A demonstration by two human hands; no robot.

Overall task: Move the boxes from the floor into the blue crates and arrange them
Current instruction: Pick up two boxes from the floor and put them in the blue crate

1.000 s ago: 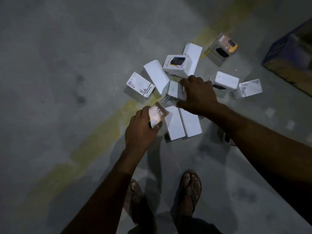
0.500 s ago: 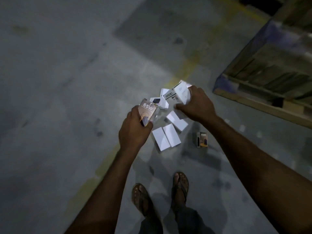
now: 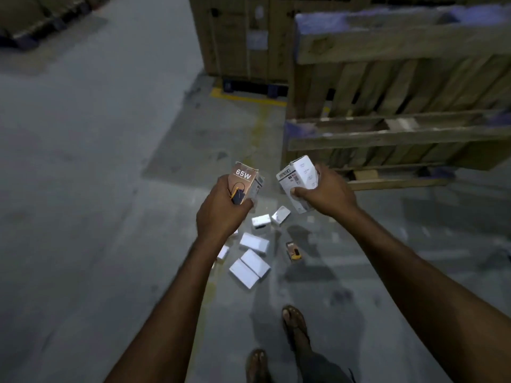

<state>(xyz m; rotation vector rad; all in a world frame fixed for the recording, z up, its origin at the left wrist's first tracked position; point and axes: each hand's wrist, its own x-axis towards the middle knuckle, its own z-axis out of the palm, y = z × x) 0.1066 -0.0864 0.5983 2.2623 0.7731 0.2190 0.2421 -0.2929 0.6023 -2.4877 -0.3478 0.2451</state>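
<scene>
The left hand (image 3: 221,214) is curled round a copper-coloured box (image 3: 244,179) marked 65W, with the thumb lying across its lower front, where a small dark and orange charger is printed. It holds the box upright, well above the concrete floor (image 3: 83,203). The right hand (image 3: 329,194) grips a white box (image 3: 300,178) with dark lettering down one edge. Its thumb presses the near face, its fingers wrap behind, and the box tips a little to the left. The two hands are apart at about the same height, each clamped on its own box, and the two boxes do not touch. Below and between the forearms, the loose white boxes (image 3: 253,262) lie scattered on the floor. Two flat ones sit side by side nearest the feet, with others tilted just beyond them, partly hidden by the left wrist. A small dark box with orange print (image 3: 293,251) lies just to their right, separate from the cluster. A faded yellow line (image 3: 260,125) runs up the floor toward a tall brown carton (image 3: 240,37). To the right stand stacked wooden pallets (image 3: 401,106), whose corners look bluish, though motion blur makes it hard to say whether that is paint. A sandalled foot (image 3: 294,324) stands near the bottom edge, with another one (image 3: 257,364) beside it and lower down.
</scene>
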